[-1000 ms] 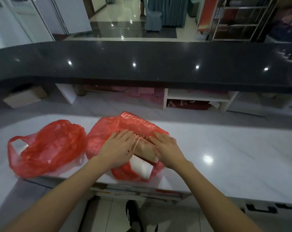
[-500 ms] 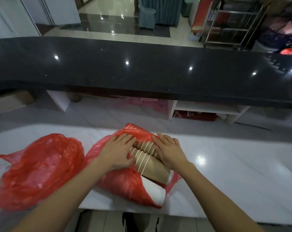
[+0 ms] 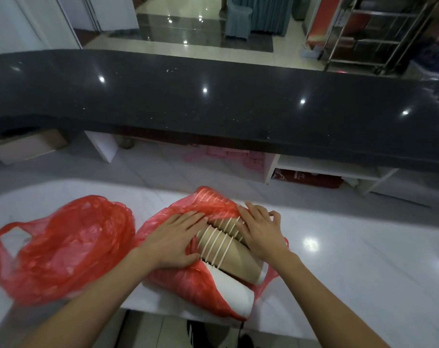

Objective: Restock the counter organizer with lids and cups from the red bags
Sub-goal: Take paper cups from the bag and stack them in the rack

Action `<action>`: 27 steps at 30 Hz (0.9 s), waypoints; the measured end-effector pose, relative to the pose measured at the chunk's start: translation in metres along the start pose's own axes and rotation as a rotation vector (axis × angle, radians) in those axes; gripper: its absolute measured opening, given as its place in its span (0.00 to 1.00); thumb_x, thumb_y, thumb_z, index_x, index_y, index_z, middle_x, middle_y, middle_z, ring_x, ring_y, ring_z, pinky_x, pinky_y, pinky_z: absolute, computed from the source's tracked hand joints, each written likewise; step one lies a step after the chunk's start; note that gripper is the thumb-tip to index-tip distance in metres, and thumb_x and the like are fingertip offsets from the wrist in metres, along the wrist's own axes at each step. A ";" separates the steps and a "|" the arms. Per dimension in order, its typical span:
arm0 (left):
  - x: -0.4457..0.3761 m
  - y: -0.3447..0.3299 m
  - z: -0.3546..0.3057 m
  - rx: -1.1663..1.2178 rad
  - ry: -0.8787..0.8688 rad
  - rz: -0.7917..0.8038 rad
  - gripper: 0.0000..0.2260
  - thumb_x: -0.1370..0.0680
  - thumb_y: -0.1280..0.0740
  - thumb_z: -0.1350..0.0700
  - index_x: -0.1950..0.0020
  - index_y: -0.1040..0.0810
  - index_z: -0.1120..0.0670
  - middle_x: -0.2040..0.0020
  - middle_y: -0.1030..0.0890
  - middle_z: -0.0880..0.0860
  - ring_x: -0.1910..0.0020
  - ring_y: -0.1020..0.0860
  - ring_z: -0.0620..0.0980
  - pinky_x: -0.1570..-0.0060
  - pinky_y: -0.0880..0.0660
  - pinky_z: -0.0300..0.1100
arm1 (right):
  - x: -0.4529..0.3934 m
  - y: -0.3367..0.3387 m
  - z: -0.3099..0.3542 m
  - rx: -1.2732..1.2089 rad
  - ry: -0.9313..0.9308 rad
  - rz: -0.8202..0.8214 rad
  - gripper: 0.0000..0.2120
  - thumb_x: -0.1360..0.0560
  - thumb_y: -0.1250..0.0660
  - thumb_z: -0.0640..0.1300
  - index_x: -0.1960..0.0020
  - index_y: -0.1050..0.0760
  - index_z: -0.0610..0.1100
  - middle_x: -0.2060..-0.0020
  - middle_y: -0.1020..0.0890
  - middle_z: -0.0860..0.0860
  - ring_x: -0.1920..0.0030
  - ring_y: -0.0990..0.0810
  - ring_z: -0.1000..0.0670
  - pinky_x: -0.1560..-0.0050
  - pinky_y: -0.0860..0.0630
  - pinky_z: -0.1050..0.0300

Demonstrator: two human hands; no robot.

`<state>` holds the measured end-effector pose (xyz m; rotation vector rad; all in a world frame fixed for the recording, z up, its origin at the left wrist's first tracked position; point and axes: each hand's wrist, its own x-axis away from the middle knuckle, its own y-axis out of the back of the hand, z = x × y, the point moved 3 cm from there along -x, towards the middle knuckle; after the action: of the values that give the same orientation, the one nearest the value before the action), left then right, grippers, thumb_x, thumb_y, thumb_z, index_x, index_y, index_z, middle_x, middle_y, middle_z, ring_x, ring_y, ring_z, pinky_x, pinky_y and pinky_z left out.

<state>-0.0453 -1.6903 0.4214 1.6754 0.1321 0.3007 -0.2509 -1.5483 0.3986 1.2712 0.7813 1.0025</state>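
Red bag (image 3: 188,285) noted on white counter (image 3: 364,259), mouth peeled back. Nested brown cups (image 3: 228,249) lying inside, exposed; judged light, crushable, best gripped around the stack's middle. Left hand (image 3: 175,237) flat, fingers straight, pressing plastic; right hand (image 3: 261,232) likewise spread flat.

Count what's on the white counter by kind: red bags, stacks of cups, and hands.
Red bags: 2, the left bag and the right bag
Cup stacks: 2, a brown stack and a white stack
Hands: 2, left hand, right hand
Total: 6
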 end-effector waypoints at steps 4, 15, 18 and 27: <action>0.008 -0.002 -0.005 0.011 0.030 0.003 0.40 0.26 0.41 0.34 0.18 0.46 0.50 0.18 0.44 0.51 0.19 0.46 0.50 0.23 0.60 0.45 | 0.017 0.001 -0.002 0.013 0.008 -0.045 0.24 0.17 0.48 0.56 0.23 0.39 0.52 0.24 0.35 0.49 0.29 0.33 0.46 0.34 0.37 0.42; 0.013 -0.010 -0.012 -0.050 0.053 -0.024 0.39 0.25 0.40 0.35 0.18 0.45 0.50 0.19 0.41 0.51 0.20 0.46 0.49 0.22 0.56 0.48 | 0.072 0.003 0.009 -0.020 0.149 -0.217 0.29 0.28 0.29 0.47 0.28 0.31 0.52 0.28 0.28 0.47 0.30 0.29 0.42 0.34 0.34 0.39; 0.011 -0.014 -0.008 -0.063 0.029 -0.031 0.39 0.25 0.41 0.34 0.18 0.45 0.50 0.19 0.41 0.52 0.20 0.47 0.49 0.23 0.55 0.49 | 0.087 0.009 0.024 -0.063 0.212 -0.279 0.28 0.29 0.28 0.45 0.30 0.29 0.51 0.30 0.26 0.48 0.31 0.27 0.43 0.34 0.32 0.40; 0.012 -0.024 0.004 -0.026 -0.051 -0.081 0.38 0.24 0.43 0.34 0.18 0.43 0.50 0.19 0.40 0.51 0.19 0.46 0.50 0.23 0.51 0.52 | 0.065 -0.009 0.080 -0.073 0.139 -0.160 0.25 0.25 0.32 0.53 0.29 0.30 0.52 0.29 0.26 0.51 0.34 0.25 0.46 0.43 0.25 0.48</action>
<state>-0.0305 -1.6879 0.3986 1.6465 0.1574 0.1981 -0.1514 -1.5204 0.4064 1.0671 0.9303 0.9874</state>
